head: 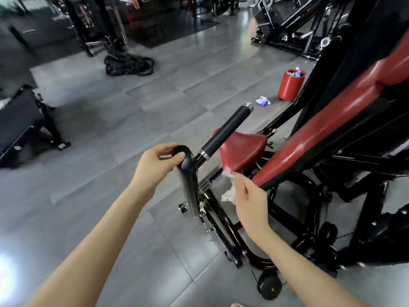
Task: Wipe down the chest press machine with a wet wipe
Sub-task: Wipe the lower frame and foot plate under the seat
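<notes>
Left hand (pixel 158 166) fingers curling round glossy black bent press-arm tube (pixel 188 173); right hand (pixel 250 196) pinching crumpled white wet wipe (pixel 229 189). Next, probably: wiping black foam handle grip (pixel 228 129).

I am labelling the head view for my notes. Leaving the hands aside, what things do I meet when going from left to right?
black bench → coiled rope → padded handle → red bin

- Two hands: left hand (pixel 159 165), right hand (pixel 250 200).
- One wet wipe (pixel 229 191).
- One chest press machine (pixel 225 131), right half.
- One red bin (pixel 290 87), upper right.
- One blue-white packet (pixel 263 100).
- One rope coil (pixel 128 63), upper left.
</notes>
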Demonstrator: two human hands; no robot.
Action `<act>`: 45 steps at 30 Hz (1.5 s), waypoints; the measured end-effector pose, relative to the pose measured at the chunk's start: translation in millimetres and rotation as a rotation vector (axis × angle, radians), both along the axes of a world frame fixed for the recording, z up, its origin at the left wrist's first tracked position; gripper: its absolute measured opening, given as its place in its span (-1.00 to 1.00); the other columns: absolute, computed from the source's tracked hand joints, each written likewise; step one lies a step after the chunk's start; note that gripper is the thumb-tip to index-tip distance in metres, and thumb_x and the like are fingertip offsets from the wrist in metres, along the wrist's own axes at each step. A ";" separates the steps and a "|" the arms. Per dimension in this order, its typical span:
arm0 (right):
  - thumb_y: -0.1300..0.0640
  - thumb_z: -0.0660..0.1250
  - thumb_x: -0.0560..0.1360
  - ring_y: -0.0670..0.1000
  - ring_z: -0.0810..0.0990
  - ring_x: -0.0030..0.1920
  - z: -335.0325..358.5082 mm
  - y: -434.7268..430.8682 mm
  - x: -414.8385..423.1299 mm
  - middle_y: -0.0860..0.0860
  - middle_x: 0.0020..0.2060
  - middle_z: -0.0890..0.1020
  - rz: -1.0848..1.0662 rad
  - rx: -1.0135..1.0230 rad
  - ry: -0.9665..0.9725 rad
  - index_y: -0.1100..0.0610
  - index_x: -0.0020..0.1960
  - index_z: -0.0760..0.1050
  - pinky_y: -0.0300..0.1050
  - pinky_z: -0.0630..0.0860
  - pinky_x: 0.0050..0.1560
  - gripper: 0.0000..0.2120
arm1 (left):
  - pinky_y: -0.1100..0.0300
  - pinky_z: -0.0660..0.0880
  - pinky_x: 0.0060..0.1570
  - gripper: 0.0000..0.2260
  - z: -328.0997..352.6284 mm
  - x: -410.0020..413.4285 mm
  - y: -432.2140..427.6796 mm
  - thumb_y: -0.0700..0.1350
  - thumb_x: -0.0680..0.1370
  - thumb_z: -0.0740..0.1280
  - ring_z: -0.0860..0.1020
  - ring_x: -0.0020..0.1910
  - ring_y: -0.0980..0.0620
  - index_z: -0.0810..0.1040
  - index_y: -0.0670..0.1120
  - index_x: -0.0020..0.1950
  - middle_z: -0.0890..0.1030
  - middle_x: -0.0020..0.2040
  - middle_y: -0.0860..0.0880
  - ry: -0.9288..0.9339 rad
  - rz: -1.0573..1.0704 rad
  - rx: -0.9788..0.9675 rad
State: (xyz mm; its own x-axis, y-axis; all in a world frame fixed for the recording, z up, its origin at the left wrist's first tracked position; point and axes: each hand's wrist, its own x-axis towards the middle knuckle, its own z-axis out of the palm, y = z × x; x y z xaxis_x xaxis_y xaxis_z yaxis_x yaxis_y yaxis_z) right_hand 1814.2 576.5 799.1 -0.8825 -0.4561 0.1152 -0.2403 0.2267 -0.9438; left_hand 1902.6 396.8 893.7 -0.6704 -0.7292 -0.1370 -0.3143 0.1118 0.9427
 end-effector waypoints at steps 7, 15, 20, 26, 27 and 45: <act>0.12 0.12 0.64 -0.03 0.50 -0.34 27.2 -48.8 -36.7 0.25 -0.20 0.63 0.075 -0.141 -0.656 0.35 0.02 0.53 0.08 0.51 -0.13 -0.68 | 0.11 0.44 0.07 -0.81 -0.3 -6.0 24.5 -0.19 0.53 0.34 0.53 -0.06 0.09 0.58 0.02 0.10 0.62 -0.06 0.06 0.039 0.194 0.045; 0.28 0.06 0.62 -0.22 0.37 -0.43 14.8 -75.0 23.7 -0.13 -0.42 0.39 0.157 -0.181 -0.480 0.11 -0.25 0.36 -0.32 0.31 -0.28 -0.71 | 0.28 0.40 -0.08 -0.76 5.4 -7.6 27.8 -0.16 0.53 0.34 0.53 -0.11 0.25 0.55 0.03 0.18 0.60 -0.08 0.20 -0.012 0.211 0.015; 0.13 0.05 0.63 -0.12 0.43 -0.39 16.8 -47.3 26.6 -0.15 -0.45 0.49 0.316 0.046 -0.144 0.10 0.07 0.53 -0.17 0.37 -0.25 -0.73 | 0.40 0.37 -0.14 -0.77 6.5 -7.0 29.1 -0.16 0.54 0.34 0.52 -0.17 0.39 0.54 0.04 0.17 0.58 -0.09 0.23 -0.025 0.207 -0.005; 0.01 0.18 0.61 -0.07 0.57 -0.07 38.2 -57.4 -22.2 -0.08 -0.06 0.63 0.167 0.010 0.135 -0.01 0.16 0.60 -0.10 0.44 -0.11 -0.75 | 0.49 0.36 -0.21 -0.78 7.9 -6.9 31.8 -0.16 0.55 0.32 0.49 -0.26 0.51 0.53 0.06 0.17 0.56 -0.10 0.25 -0.034 0.197 -0.021; 0.00 0.18 0.61 -0.08 0.55 -0.08 40.1 -62.0 -26.3 -0.08 -0.06 0.60 0.217 0.036 0.110 -0.02 0.18 0.59 -0.13 0.41 -0.12 -0.75 | 0.49 0.36 -0.21 -0.78 8.4 -6.6 31.8 -0.16 0.55 0.32 0.49 -0.27 0.51 0.53 0.06 0.17 0.56 -0.10 0.24 -0.038 0.195 -0.020; 0.29 0.13 0.58 -0.21 0.43 -0.44 -7.1 -36.1 -6.7 -0.20 -0.45 0.50 0.172 -0.059 -0.449 -0.07 -0.03 0.57 -0.33 0.38 -0.30 -0.67 | 0.26 0.33 -0.03 -0.73 3.6 -2.6 25.8 -0.08 0.55 0.33 0.48 -0.13 0.34 0.53 0.04 0.25 0.56 0.01 0.18 -0.063 0.176 -0.008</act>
State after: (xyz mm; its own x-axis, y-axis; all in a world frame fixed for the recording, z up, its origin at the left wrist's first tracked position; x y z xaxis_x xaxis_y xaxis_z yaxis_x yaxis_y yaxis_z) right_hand 1807.5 540.4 791.9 -0.7633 -0.6037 -0.2302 0.1646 0.1629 -0.9728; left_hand 1899.9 422.5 897.3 -0.5226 -0.8359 -0.1680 -0.3878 0.0576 0.9199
